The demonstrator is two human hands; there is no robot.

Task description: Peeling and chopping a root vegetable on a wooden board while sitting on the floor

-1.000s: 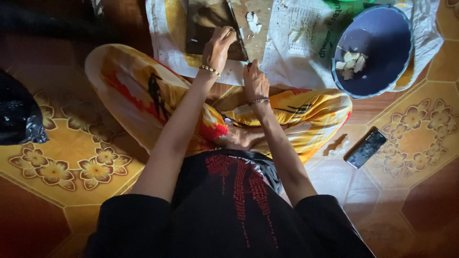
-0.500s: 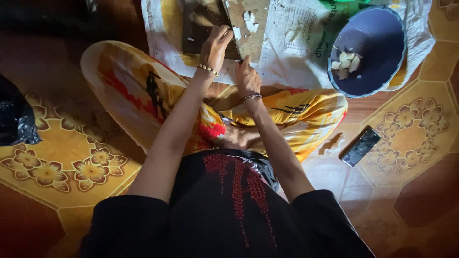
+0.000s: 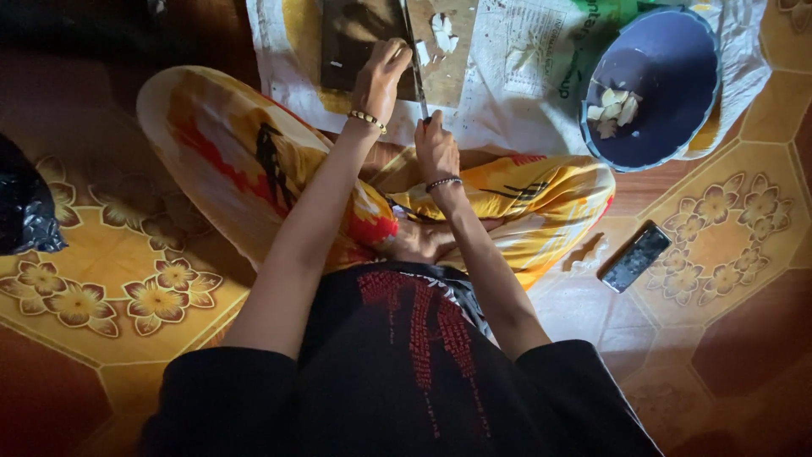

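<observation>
I sit cross-legged on the floor. A wooden cutting board (image 3: 359, 34) lies in front of me on a spread white sack (image 3: 507, 93). My left hand (image 3: 381, 76) rests fingers-down on the board, pressing on a small pale piece I cannot make out. My right hand (image 3: 436, 148) grips the handle of a knife (image 3: 413, 59), its blade running up across the board beside the left fingers. Pale cut pieces (image 3: 441, 30) lie on the board's right part.
A blue bowl (image 3: 668, 51) with a few pale pieces stands at the upper right on the sack. A dark phone (image 3: 634, 256) lies on the patterned floor tiles to my right. A black bag (image 3: 25, 211) sits at the far left.
The view has shifted slightly. My left hand stays on the board and my right hand keeps the knife beside it; both moved only a little.
</observation>
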